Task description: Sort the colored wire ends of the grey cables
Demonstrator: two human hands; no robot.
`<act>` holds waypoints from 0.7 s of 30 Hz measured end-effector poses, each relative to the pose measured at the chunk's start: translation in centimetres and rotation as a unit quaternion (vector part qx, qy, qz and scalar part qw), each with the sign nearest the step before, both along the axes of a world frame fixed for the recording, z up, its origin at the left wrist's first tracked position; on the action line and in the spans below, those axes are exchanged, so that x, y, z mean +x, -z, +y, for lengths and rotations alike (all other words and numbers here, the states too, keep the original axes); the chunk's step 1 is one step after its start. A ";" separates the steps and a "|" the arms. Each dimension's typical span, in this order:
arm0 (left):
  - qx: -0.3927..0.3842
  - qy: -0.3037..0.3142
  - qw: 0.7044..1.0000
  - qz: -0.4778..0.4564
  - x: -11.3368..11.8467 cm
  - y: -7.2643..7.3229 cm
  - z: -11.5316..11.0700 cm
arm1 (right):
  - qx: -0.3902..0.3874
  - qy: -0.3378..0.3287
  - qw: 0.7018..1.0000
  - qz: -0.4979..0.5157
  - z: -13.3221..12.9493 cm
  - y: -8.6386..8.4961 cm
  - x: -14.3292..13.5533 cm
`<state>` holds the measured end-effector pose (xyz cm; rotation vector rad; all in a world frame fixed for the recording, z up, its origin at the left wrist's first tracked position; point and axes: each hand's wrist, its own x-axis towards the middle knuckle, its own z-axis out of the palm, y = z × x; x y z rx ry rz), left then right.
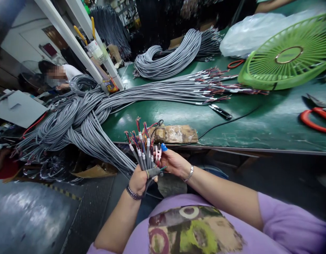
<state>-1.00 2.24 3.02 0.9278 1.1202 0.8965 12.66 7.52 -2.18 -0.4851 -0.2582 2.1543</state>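
A bundle of grey cables [144, 157] with white-banded, stripped ends and coloured wires stands upright in my left hand [138, 181], whose fingers are wrapped round it. One cable end bends right across that hand, its thin coloured wires pointing toward my right hand [176, 163]. Blue covers a fingertip of my right hand. Its fingers are closed by a small pale pink clip-like tool [158, 153], beside the bundle. Behind them, a wooden block [180, 134] wrapped in clear tape lies at the bench edge.
Long grey cables [152, 92] stretch over the green bench [247, 130]. Farther back are a coiled bundle [176, 56], a plastic bag [247, 35] and a green fan [288, 55]. Black snips [220, 111] and red-handled scissors [318, 114] lie right. A person [58, 74] sits far left.
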 end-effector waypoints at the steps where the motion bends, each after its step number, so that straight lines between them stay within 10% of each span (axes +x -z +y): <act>1: 0.001 0.001 1.000 0.000 0.0 0.0 0.0 | 0.001 0.001 1.000 -0.002 0.0 0.0 0.0; 21: -0.016 -0.032 0.999 0.013 0.7 0.1 0.5 | 0.039 -0.001 0.999 -0.027 -0.1 0.0 -0.3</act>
